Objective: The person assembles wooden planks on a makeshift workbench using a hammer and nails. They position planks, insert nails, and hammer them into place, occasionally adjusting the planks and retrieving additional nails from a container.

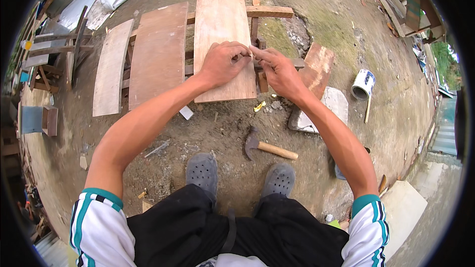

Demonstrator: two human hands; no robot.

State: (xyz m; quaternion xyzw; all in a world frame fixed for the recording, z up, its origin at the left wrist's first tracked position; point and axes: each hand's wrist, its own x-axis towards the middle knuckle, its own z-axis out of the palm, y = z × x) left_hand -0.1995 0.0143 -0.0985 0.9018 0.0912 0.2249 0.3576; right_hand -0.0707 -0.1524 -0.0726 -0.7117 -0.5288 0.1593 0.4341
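Observation:
A light plywood board [222, 24] lies across a wooden frame in front of me. Over its right edge, my left hand [226, 63] is closed, thumb and fingertips pressed together. My right hand [278, 71] meets it there, its fingers bent in a pinch with the index finger towards the left fingertips. Something small and pale shows between the two hands, too small to name. A claw hammer [272, 149] with a wooden handle lies on the ground in front of my feet.
Left of the board are a brown panel [159, 54] and a narrower pale panel [113, 69], on wooden battens [277, 12]. To the right lie a stained wood piece [316, 66], a concrete block [335, 106] and a tipped paint can [363, 83] with a stick beside it.

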